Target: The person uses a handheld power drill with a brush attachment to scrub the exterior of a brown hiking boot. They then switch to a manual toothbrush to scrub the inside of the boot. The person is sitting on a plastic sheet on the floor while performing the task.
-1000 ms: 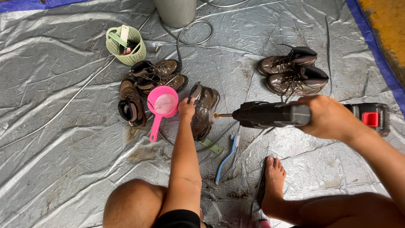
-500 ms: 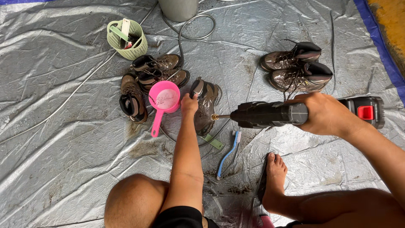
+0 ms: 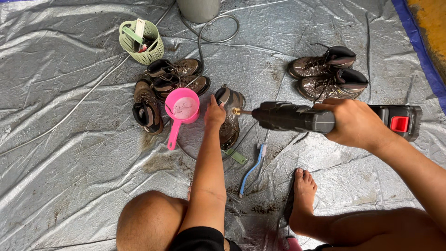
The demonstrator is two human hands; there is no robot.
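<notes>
- One muddy boot (image 3: 230,122) lies on the silver tarp (image 3: 69,153), left hand (image 3: 214,114) grasping it.
- Right hand (image 3: 355,123) clenches a black spray gun (image 3: 295,117), nozzle at the boot.
- Pink scoop (image 3: 182,111) just beside; blue brush (image 3: 252,168) near.

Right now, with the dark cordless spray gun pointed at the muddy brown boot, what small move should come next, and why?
Probably tilt the muddy brown boot a little toward the brass nozzle. The left hand grips its heel end, the right hand holds the dark cordless spray gun level, and the nozzle tip sits close beside the boot's upper, so a small turn would likely expose more dirty surface.
</notes>
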